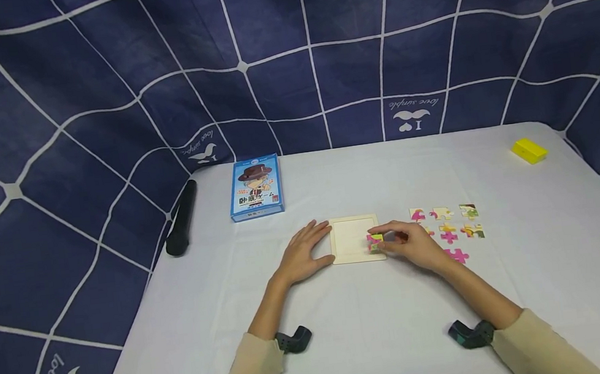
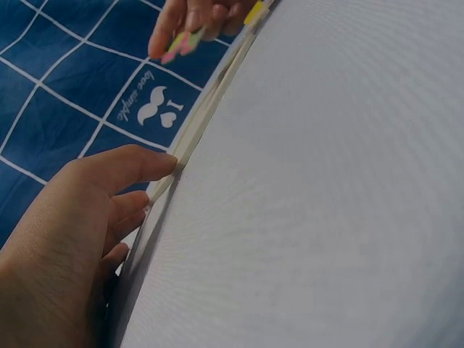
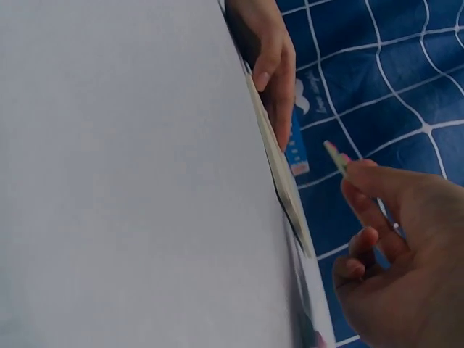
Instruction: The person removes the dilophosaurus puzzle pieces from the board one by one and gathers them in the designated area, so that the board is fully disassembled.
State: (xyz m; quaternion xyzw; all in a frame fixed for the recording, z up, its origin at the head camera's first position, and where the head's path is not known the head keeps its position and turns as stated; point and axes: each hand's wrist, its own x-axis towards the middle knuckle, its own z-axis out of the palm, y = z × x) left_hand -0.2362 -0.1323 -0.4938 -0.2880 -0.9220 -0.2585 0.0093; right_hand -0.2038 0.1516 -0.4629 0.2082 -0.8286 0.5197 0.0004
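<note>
A square, pale wooden puzzle frame (image 1: 357,257) lies on the table in the head view. My left hand (image 1: 303,253) rests at its left edge, thumb near the lower corner and fingertips near the upper one. Between right thumb and fingers, my right hand (image 1: 412,248) pinches a pink, yellow and green jigsaw piece (image 1: 374,241) over the frame's right part. In the right wrist view this piece (image 3: 336,156) is seen nearly edge-on, raised above the frame (image 3: 279,174). The left wrist view shows the left thumb against the frame's side (image 2: 190,138).
Several loose jigsaw pieces (image 1: 469,211) lie right of the frame, some partly behind the right hand. A blue card-game box (image 1: 255,187) stands back left, beside a black cylindrical object (image 1: 181,219). A yellow block (image 1: 529,150) sits far right. Dark blue gridded cloth (image 1: 271,30) hangs behind.
</note>
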